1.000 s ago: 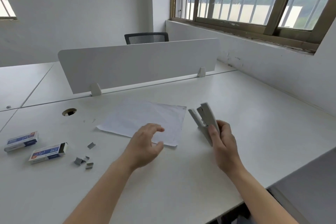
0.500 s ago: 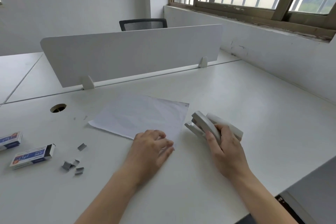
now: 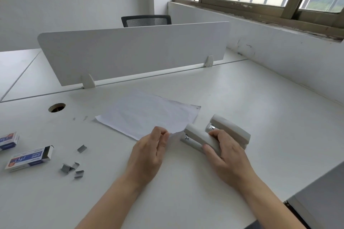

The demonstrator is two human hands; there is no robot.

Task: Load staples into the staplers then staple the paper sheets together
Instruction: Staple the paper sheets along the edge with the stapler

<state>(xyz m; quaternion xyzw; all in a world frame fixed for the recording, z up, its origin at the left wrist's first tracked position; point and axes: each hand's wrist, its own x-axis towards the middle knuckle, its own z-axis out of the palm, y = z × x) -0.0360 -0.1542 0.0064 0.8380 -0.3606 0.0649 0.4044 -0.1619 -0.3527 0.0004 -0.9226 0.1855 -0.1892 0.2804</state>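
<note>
White paper sheets (image 3: 147,115) lie on the white desk (image 3: 242,98) in front of me. My left hand (image 3: 150,150) pinches their near right corner and lifts it slightly. My right hand (image 3: 223,152) grips a beige stapler (image 3: 197,137) lying flat, its mouth facing the lifted corner. A second beige stapler (image 3: 230,130) rests just behind it, touching my fingers. Loose strips of grey staples (image 3: 74,167) lie at the left, one strip (image 3: 81,148) apart from the rest. Beside them is an open staple box (image 3: 29,158).
Another staple box (image 3: 8,140) sits at the left edge. A cable hole (image 3: 56,107) opens in the desk at the back left. A white divider panel (image 3: 134,52) runs across the back, with a black chair (image 3: 146,20) behind. A wall and window are at the right.
My right hand has lowered the stapler from upright to flat on the desk beside the second stapler. My left hand has closed on the paper's near corner and raised it.
</note>
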